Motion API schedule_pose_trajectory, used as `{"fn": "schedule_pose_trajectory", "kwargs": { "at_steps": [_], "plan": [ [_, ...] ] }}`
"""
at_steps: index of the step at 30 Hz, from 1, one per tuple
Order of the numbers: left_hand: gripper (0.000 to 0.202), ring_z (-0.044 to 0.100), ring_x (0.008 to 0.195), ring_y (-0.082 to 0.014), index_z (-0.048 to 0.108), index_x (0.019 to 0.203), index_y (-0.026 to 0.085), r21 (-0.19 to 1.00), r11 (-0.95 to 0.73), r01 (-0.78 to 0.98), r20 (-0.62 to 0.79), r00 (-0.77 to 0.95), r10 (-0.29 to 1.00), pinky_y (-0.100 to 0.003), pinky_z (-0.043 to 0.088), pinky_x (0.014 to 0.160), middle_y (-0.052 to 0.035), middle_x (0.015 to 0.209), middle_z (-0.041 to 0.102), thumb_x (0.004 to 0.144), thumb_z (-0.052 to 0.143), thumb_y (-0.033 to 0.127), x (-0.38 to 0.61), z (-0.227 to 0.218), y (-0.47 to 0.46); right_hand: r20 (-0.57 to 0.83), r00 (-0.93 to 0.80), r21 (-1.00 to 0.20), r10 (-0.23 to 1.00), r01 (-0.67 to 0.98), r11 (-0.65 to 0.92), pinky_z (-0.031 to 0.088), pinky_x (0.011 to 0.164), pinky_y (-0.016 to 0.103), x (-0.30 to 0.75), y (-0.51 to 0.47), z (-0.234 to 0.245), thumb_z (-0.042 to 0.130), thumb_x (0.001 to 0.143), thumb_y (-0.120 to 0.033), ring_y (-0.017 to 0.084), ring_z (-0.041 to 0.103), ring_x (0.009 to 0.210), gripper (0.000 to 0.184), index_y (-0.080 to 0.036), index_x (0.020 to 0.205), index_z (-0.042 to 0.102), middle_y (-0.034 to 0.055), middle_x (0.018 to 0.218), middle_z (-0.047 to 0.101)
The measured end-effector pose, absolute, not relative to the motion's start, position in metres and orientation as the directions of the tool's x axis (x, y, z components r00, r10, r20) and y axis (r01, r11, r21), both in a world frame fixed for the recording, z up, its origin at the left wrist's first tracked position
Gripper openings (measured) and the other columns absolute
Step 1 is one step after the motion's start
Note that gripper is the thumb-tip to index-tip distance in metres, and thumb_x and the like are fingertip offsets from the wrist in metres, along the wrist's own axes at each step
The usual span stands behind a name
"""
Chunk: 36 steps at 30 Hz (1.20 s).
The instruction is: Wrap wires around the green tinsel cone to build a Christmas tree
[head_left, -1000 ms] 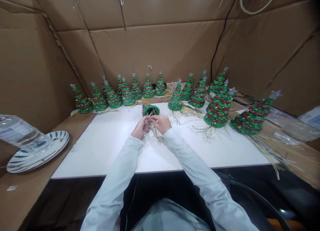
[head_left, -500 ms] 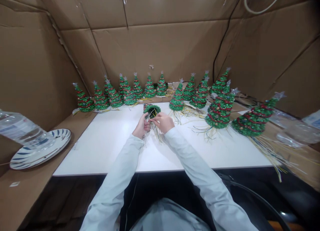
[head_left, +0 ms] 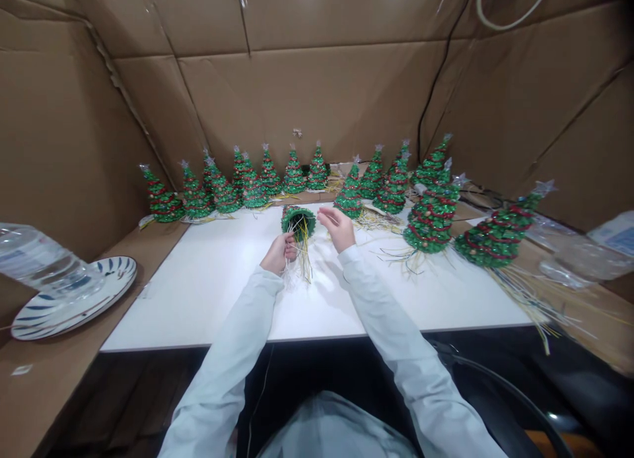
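One tree (head_left: 300,215): tipped beyond fingers (head_left: 290,252), likely for access
Left hand (head_left: 280,252): pinching wires (head_left: 288,283), apparently steadying them
Right hand (head_left: 339,229): pinch unclear

Green on the middle tree (head_left: 308,216), white and yellow in its strands (head_left: 304,252). Green ringed with red on the other trees (head_left: 430,224), pale silver on their stars (head_left: 545,188). Plain white across the tabletop (head_left: 198,293), brown on the cardboard (head_left: 307,88), white with dark blue strokes on the plate (head_left: 119,271), pale blue-grey on the sleeves (head_left: 232,346).

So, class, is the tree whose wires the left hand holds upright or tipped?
Tipped: the tree shows its open base to the camera, wires trailing out.
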<state>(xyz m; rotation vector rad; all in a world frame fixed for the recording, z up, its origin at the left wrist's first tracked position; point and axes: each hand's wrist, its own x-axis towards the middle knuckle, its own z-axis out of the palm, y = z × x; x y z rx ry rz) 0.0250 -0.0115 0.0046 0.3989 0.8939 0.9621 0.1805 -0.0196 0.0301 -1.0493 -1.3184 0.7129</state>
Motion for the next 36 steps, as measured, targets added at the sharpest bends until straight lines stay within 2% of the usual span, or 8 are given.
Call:
{"fn": "schedule_pose_trajectory", "kwargs": {
  "at_steps": [4, 8, 11, 13, 16, 21, 32, 36],
  "plan": [
    [0.027, 0.030, 0.031, -0.0042, 0.028, 0.055, 0.019, 0.637, 0.545, -0.545, -0.476, 0.278, 0.835, -0.015, 0.020, 0.030, 0.0036, 0.044, 0.035, 0.078, 0.042, 0.019, 0.024, 0.003, -0.010, 0.269, 0.303, -0.955, 0.914, 0.208, 0.212, 0.050, 0.076, 0.029, 0.191, -0.007, 0.018, 0.050, 0.070, -0.015, 0.013, 0.064, 0.073, 0.017, -0.014, 0.081, 0.063, 0.0047, 0.079, 0.067],
    [0.023, 0.036, 0.033, -0.0054, 0.033, 0.057, 0.017, 0.617, 0.547, -0.566, -0.470, 0.293, 0.832, -0.014, 0.026, 0.032, 0.0026, 0.045, 0.038, 0.079, 0.040, 0.017, 0.024, 0.004, -0.011, 0.134, 0.233, -0.965, 0.963, 0.252, 0.073, 0.052, 0.057, 0.023, 0.193, -0.006, 0.014, 0.055, 0.064, -0.010, 0.009, 0.060, 0.054, 0.021, -0.013, 0.084, 0.063, 0.0022, 0.072, 0.064],
    [0.022, 0.033, 0.031, -0.0050, 0.036, 0.060, 0.017, 0.623, 0.549, -0.557, -0.456, 0.311, 0.834, -0.014, 0.027, 0.032, 0.0065, 0.039, 0.030, 0.081, 0.039, 0.017, 0.025, 0.006, -0.014, 0.132, 0.069, -0.969, 0.989, 0.220, 0.114, 0.048, 0.045, 0.019, 0.188, -0.012, 0.019, 0.064, 0.061, -0.018, 0.008, 0.057, 0.049, 0.031, -0.014, 0.091, 0.061, 0.0002, 0.068, 0.063],
    [0.022, 0.034, 0.030, -0.0061, 0.037, 0.061, 0.017, 0.656, 0.531, -0.536, -0.454, 0.283, 0.845, -0.014, 0.026, 0.032, 0.0082, 0.037, 0.024, 0.082, 0.039, 0.018, 0.025, 0.008, -0.016, 0.157, 0.013, -0.970, 0.987, 0.189, 0.152, 0.046, 0.044, 0.018, 0.185, -0.015, 0.023, 0.065, 0.063, -0.028, 0.008, 0.056, 0.047, 0.025, -0.013, 0.084, 0.063, 0.0002, 0.062, 0.062],
    [0.022, 0.034, 0.029, -0.0064, 0.037, 0.061, 0.017, 0.668, 0.526, -0.526, -0.462, 0.260, 0.848, -0.013, 0.022, 0.030, 0.0092, 0.037, 0.019, 0.083, 0.040, 0.020, 0.025, 0.009, -0.016, 0.194, 0.056, -0.971, 0.979, 0.155, 0.184, 0.045, 0.042, 0.018, 0.185, -0.017, 0.027, 0.062, 0.066, -0.036, 0.008, 0.055, 0.046, 0.026, -0.013, 0.077, 0.063, 0.0011, 0.060, 0.062],
    [0.029, 0.016, 0.023, -0.0016, 0.033, 0.059, 0.017, 0.595, 0.636, -0.491, -0.511, 0.380, 0.771, -0.013, 0.005, 0.028, 0.0102, 0.039, 0.016, 0.086, 0.034, 0.023, 0.022, 0.011, -0.013, 0.224, 0.104, -0.970, 0.969, 0.117, 0.212, 0.045, 0.043, 0.018, 0.186, -0.018, 0.029, 0.060, 0.065, -0.042, 0.009, 0.056, 0.050, 0.033, -0.015, 0.083, 0.062, 0.0013, 0.065, 0.064],
    [0.028, 0.013, 0.027, -0.0012, 0.035, 0.062, 0.017, 0.572, 0.637, -0.517, -0.491, 0.406, 0.771, -0.011, 0.005, 0.025, 0.0097, 0.042, 0.017, 0.088, 0.031, 0.021, 0.020, 0.013, -0.015, 0.230, 0.273, -0.970, 0.934, 0.141, 0.197, 0.046, 0.047, 0.019, 0.189, -0.013, 0.021, 0.055, 0.066, -0.036, 0.010, 0.058, 0.052, 0.025, -0.014, 0.074, 0.065, 0.0027, 0.066, 0.065],
    [0.028, 0.018, 0.028, -0.0007, 0.037, 0.063, 0.016, 0.534, 0.644, -0.547, -0.494, 0.416, 0.763, -0.010, 0.010, 0.025, 0.0084, 0.042, 0.021, 0.090, 0.030, 0.019, 0.020, 0.014, -0.015, 0.086, 0.326, -0.991, 0.941, 0.123, 0.048, 0.046, 0.046, 0.019, 0.185, -0.011, 0.014, 0.057, 0.063, -0.029, 0.010, 0.058, 0.051, 0.020, -0.013, 0.070, 0.066, 0.0020, 0.062, 0.065]
  ]
}}
